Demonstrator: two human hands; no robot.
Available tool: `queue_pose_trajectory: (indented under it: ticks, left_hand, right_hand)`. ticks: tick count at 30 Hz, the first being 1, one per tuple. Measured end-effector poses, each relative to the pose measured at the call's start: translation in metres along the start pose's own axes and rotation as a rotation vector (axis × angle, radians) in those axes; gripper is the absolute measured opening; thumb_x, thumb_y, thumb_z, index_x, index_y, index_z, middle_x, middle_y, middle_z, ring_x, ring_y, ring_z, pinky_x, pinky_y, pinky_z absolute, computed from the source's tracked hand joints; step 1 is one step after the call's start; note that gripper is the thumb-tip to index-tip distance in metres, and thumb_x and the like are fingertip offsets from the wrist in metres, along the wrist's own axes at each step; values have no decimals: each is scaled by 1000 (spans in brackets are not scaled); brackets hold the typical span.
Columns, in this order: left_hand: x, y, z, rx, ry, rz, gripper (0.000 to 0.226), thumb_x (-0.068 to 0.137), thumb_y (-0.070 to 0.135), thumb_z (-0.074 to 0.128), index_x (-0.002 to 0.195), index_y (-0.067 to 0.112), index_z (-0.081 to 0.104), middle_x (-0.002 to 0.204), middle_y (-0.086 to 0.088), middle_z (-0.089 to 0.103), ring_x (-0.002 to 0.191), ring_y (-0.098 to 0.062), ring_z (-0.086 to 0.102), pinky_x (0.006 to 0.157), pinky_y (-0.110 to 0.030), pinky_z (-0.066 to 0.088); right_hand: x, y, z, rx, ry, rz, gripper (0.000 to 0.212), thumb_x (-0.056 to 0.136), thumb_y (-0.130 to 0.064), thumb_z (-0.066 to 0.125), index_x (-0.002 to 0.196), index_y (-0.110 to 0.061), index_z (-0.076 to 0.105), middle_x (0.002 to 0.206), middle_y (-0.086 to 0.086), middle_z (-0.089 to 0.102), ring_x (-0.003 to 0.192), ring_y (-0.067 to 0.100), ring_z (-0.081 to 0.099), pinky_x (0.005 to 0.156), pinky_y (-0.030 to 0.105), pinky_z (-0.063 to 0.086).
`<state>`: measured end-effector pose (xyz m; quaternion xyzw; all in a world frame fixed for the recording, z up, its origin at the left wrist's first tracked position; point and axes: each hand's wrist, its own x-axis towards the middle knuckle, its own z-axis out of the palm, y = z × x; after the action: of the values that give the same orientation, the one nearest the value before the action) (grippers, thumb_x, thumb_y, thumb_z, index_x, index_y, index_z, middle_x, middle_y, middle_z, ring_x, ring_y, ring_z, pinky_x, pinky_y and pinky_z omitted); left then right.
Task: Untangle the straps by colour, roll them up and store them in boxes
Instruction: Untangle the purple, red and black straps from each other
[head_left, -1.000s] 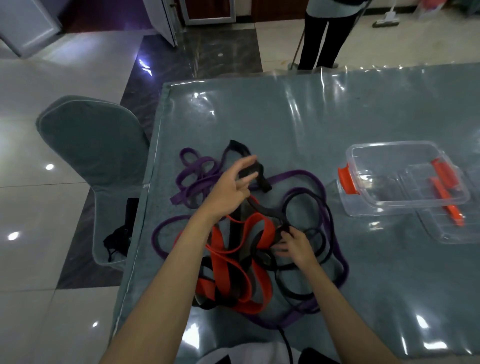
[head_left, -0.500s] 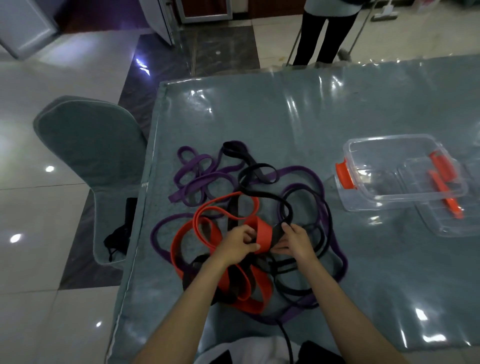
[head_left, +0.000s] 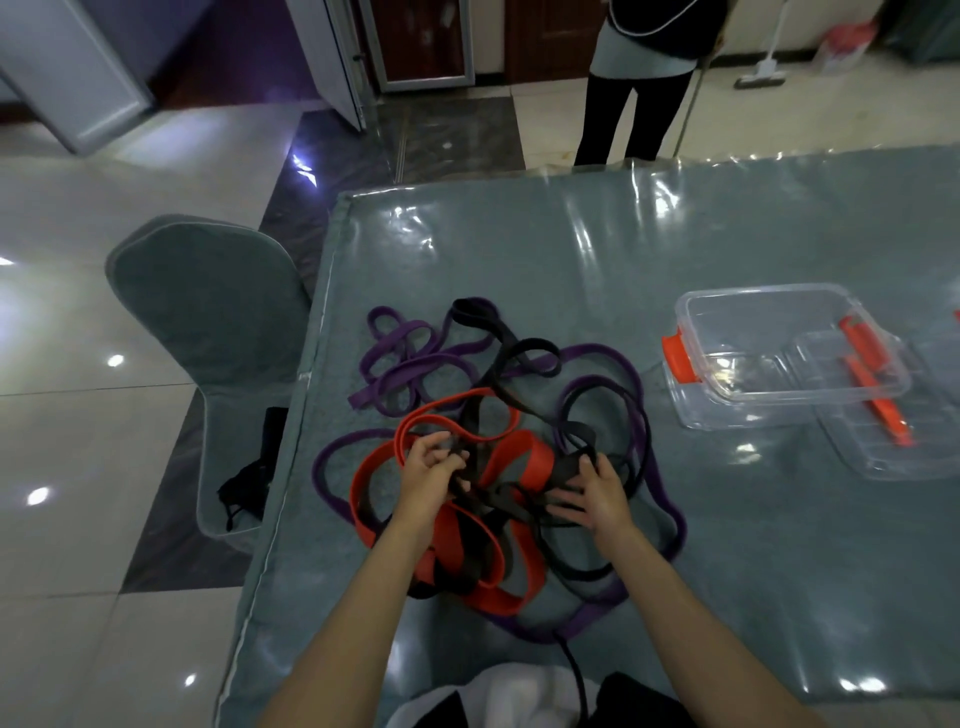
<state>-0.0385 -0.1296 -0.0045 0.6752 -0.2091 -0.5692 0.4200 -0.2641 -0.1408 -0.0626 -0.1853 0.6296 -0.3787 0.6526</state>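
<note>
A tangle of straps lies on the table in front of me: purple straps (head_left: 400, 358) at the back and around the outside, wide red straps (head_left: 519, 457) in the middle, black straps (head_left: 524, 358) woven through them. My left hand (head_left: 431, 473) sits on the middle of the pile, its fingers curled round a black strap beside the red one. My right hand (head_left: 597, 493) rests on the black straps just right of the red loop, thumb hooked on a black strap. A clear plastic box (head_left: 779, 358) with orange clips stands open to the right.
The table (head_left: 519, 260) has a grey-green cover under glossy plastic film. A clear lid (head_left: 893, 441) lies against the box. A covered chair (head_left: 208, 332) stands at the table's left edge. A person (head_left: 639, 88) stands beyond the far edge, a mop nearby.
My left hand came down from above the pile's far side onto the middle of the tangle and took hold of a black strap. My right hand stayed on the black straps, shifting slightly.
</note>
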Motion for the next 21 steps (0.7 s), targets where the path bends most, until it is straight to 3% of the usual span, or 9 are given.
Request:
queue_pose_trajectory:
  ticks: [4, 7, 10, 12, 14, 16, 17, 19, 21]
  left_hand:
    - [-12, 5, -4, 29, -45, -71, 43, 96, -1, 73, 136, 10, 61, 106, -16, 63, 53, -19, 65, 73, -34, 62]
    - [-26, 13, -4, 75, -97, -101, 35, 98, -4, 69, 133, 0, 65, 105, -20, 75, 76, -23, 74, 78, -29, 62]
    - [-43, 24, -2, 158, -129, -109, 33, 98, 4, 71, 131, 9, 67, 116, -11, 80, 109, -27, 76, 106, -45, 52]
    - [-51, 30, 1, 149, -129, -93, 32, 98, 8, 73, 129, 12, 66, 114, -5, 81, 117, -24, 74, 112, -51, 47]
    - [-57, 35, 7, 94, -151, -59, 33, 98, 7, 74, 130, 8, 65, 113, -7, 82, 118, -25, 74, 111, -54, 51]
    - [-60, 40, 13, 33, -190, -4, 36, 97, 5, 74, 132, 3, 63, 110, -10, 82, 115, -26, 75, 108, -55, 54]
    - [-61, 42, 17, 8, -215, 25, 39, 97, 4, 74, 134, 2, 61, 110, -11, 82, 113, -26, 76, 106, -54, 56]
    - [-64, 46, 25, -25, -272, 78, 43, 97, 4, 74, 136, -1, 58, 110, -13, 81, 110, -23, 77, 99, -48, 61]
    - [-70, 51, 33, -15, -317, 132, 42, 97, 5, 75, 134, -2, 57, 109, -13, 81, 108, -21, 78, 93, -42, 64]
  right_hand:
    - [-5, -4, -7, -179, -51, -2, 44, 114, -31, 47, 155, -18, 41, 132, 24, 60, 116, 46, 70, 96, 58, 59]
    - [-6, -4, -11, -573, -73, -113, 49, 108, -25, 60, 152, -6, 48, 142, 18, 63, 129, 37, 63, 113, 52, 49]
    - [-9, -7, -12, -937, -34, -198, 36, 104, -32, 66, 122, -2, 66, 115, 13, 71, 112, 28, 66, 93, 33, 50]
    - [-10, -7, -14, -1066, -40, -208, 34, 104, -38, 65, 98, -4, 65, 92, 9, 68, 101, 31, 69, 82, 35, 51]
    - [-11, -8, -18, -1145, -84, -242, 34, 103, -40, 65, 108, -7, 62, 99, 8, 68, 108, 31, 67, 85, 35, 51]
    - [-15, -8, -24, -1188, -186, -249, 57, 101, -37, 66, 147, -8, 48, 120, 10, 70, 123, 31, 63, 91, 33, 46]
    - [-19, -6, -27, -1196, -259, -237, 80, 99, -34, 67, 164, -10, 27, 130, 11, 69, 128, 31, 61, 97, 32, 46]
    - [-27, -1, -35, -1264, -358, -242, 112, 94, -26, 71, 168, -18, -12, 138, 14, 66, 129, 31, 61, 108, 35, 47]
    - [-30, 6, -43, -1349, -367, -341, 120, 87, -23, 74, 167, -25, -16, 139, 15, 64, 129, 36, 59, 112, 41, 46]
